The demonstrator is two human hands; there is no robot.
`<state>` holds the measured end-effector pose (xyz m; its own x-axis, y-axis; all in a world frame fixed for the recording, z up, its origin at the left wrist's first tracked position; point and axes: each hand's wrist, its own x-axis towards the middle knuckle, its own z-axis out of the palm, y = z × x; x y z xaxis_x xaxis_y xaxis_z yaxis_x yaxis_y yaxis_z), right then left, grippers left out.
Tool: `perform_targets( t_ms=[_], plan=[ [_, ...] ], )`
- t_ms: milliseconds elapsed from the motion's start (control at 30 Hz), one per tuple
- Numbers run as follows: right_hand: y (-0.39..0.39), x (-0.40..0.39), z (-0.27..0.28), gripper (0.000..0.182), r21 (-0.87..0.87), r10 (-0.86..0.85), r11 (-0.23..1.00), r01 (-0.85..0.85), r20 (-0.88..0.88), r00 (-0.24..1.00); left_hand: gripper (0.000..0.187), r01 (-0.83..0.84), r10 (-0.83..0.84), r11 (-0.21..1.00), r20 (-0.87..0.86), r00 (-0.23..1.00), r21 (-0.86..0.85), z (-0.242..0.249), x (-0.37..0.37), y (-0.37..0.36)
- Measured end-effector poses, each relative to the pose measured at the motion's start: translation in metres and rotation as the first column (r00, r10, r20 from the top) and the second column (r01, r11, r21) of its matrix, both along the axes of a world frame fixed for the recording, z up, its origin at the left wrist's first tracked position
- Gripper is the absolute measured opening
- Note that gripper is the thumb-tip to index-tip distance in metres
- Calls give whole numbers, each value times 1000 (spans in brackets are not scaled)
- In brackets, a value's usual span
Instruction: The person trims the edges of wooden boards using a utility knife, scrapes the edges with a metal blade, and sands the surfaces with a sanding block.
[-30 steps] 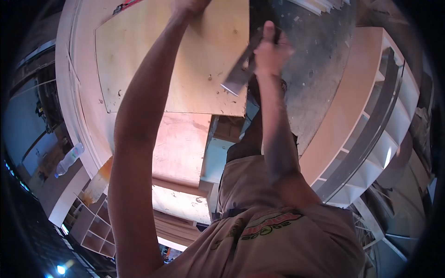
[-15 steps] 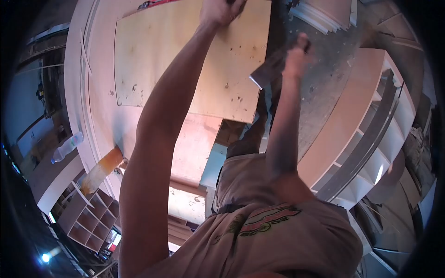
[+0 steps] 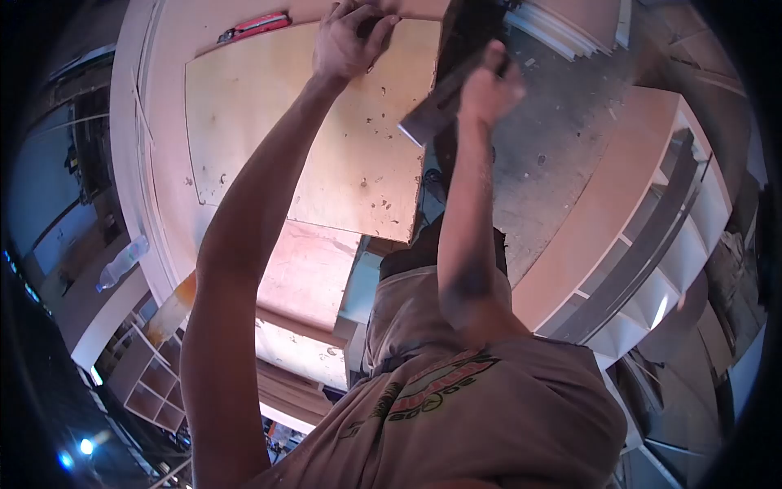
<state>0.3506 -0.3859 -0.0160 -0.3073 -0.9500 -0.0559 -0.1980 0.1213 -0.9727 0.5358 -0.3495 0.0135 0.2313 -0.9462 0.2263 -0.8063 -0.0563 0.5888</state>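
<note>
A pale wooden board (image 3: 269,106) lies flat on a larger pinkish panel, with small shavings or chips scattered on its right part. My left hand (image 3: 346,45) rests at the board's far edge, fingers loosely bent and thumb apart. Beside the board's right edge, my right hand (image 3: 489,88) is closed round a dark, block-shaped tool (image 3: 436,114) with a bright metal end. That bright end reaches over the board's edge; blur and the hand hide the tool's exact kind. A red utility knife (image 3: 254,27) lies just beyond the board.
A white and brown shelf unit (image 3: 603,220) stands to the right across the floor (image 3: 546,155). At left are a plastic bottle (image 3: 124,262) and an orange-stained bottle (image 3: 173,310). A compartmented cabinet (image 3: 155,391) sits lower left; white strips (image 3: 562,33) lie at the top right.
The view has shifted, bringing the red knife and more of my left hand into sight. My right hand and the dark tool appear farther left, still alongside the board's edge.
</note>
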Motion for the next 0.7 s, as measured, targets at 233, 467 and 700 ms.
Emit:
perform_targets(
  t_ms=[233, 467, 700],
  plan=[
    [-27, 17, 4, 43, -57, 54, 997, -55, -15, 998, 22, -26, 55, 991, 220, 974, -131, 2, -4, 0],
    [-32, 30, 8, 40, -24, 87, 996, -84, 126, 988, 21, -20, 43, 992, 194, 980, -122, 3, -3, 1],
    [-47, 24, -2, 34, 109, 35, 991, -79, 361, 932, 24, -55, 72, 995, 223, 972, -81, 0, -7, 6]
  ],
)
